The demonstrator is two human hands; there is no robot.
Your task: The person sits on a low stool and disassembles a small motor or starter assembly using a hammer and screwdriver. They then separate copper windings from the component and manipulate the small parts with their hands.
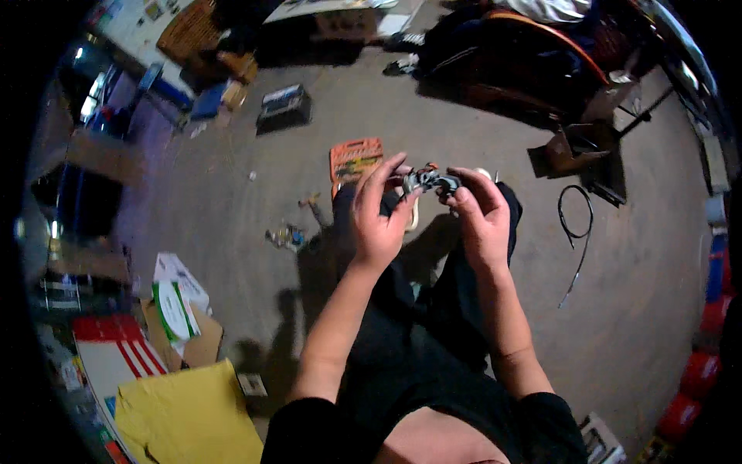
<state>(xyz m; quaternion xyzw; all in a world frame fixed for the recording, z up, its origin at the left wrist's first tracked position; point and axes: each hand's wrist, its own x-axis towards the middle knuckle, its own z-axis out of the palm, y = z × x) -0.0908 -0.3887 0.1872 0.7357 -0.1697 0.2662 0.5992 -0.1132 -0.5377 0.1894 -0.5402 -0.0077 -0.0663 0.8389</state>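
Small metal part (430,180), blurred, pinched between hands (433,216)

Concrete floor (232,170): orange tool case (355,158), black cable (576,232), dark toolbox (284,107), yellow sheet (189,417).

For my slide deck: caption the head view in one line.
Left hand and right hand together hold a small dark grey metal part above a concrete floor.

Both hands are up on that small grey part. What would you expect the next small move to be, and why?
Probably a small turn or reseat of the small grey part between the fingertips. The left hand pinches it from one side and the right hand from the other, raised above the lap, so it looks mid-adjustment rather than ready to set down. Its details are too small to tell more.
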